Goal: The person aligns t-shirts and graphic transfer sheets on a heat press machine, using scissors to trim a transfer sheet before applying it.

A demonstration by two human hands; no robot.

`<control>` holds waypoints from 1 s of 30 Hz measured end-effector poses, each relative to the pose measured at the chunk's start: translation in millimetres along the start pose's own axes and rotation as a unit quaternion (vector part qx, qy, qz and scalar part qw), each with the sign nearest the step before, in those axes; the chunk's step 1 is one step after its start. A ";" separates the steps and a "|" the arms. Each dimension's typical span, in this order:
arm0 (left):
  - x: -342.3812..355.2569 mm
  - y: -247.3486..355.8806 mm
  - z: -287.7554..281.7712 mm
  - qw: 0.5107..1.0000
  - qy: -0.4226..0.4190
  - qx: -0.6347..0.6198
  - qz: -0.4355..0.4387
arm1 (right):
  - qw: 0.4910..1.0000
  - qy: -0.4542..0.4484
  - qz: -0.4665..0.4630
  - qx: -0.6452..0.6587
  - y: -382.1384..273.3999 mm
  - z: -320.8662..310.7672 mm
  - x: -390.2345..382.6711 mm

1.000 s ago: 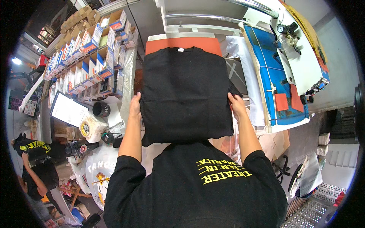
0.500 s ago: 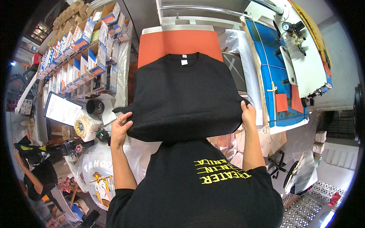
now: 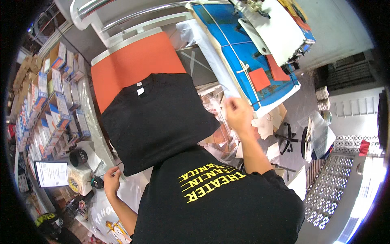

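A: Moved since the earlier frame: both hands, now off the plain black cloth shirt (image 3: 158, 122). The view has swung as well, so the whole lot sits at a slant.

B: Location of shirt?

A: Collar end, two small white tags at the neck, over the near part of the flat rectangular orange-red pad (image 3: 130, 61); hem end toward the wearer.

B: Left hand (image 3: 111, 181)?

A: Just beside the shirt's lower left corner. Grip loosely curled, part-way wide, with nothing seen in it.

B: Right hand (image 3: 239, 117)?

A: Apart from the shirt, to its right, near the limp white sheet (image 3: 211, 57). Grip bent inward and blurred; whether it is narrow, or pinches anything, I cannot tell.

B: Items, right side?

A: One blue flat panel (image 3: 233, 55), tied with pale cord, orange-red flat pieces (image 3: 259, 79) upon it. Loose pale-brown papers (image 3: 266, 124), below.

B: Left side?

A: One plastic-covered tabletop (image 3: 92, 118); rows of white, blue and brown cardboard boxes (image 3: 59, 110); one black cylindrical cup (image 3: 78, 157); one dark-edged board bearing white paper (image 3: 50, 174).
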State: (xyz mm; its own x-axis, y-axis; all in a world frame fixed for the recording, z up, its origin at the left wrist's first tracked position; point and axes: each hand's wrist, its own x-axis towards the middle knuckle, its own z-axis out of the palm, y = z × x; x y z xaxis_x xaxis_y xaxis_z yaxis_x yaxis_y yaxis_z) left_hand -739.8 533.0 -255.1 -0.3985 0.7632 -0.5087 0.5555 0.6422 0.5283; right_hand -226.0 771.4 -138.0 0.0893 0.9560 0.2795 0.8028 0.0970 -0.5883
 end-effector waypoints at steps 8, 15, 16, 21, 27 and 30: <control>46.3 26.7 19.0 0.989 -0.010 -0.137 0.056 | 0.953 0.046 0.112 -0.279 86.3 -65.2 98.2; 8.0 86.9 -17.2 0.987 0.108 0.101 0.059 | 0.981 0.175 0.075 0.036 52.0 -57.0 92.0; 4.3 101.3 -23.3 0.960 0.180 0.193 0.093 | 0.980 0.190 0.030 0.044 38.5 -43.4 87.7; 20.9 233.5 -50.3 0.914 0.174 -0.057 0.363 | 0.957 -0.239 0.030 0.161 -93.5 83.0 22.2; 86.4 262.5 -46.0 0.928 0.038 0.027 0.369 | 0.879 -0.387 -0.081 0.267 -145.7 176.7 35.3; 127.0 267.5 -63.0 0.918 0.134 -0.038 0.371 | 0.930 -0.143 -0.337 -0.017 -130.2 216.6 90.2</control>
State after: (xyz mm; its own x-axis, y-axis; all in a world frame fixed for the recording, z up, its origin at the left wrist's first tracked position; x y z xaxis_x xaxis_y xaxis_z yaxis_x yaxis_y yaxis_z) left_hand -687.8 806.3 -135.5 -0.1013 0.9763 0.1915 0.6988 -0.0672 0.7121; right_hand -450.2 905.0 -200.5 -0.5984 0.7160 0.3595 0.6380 0.6972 -0.3267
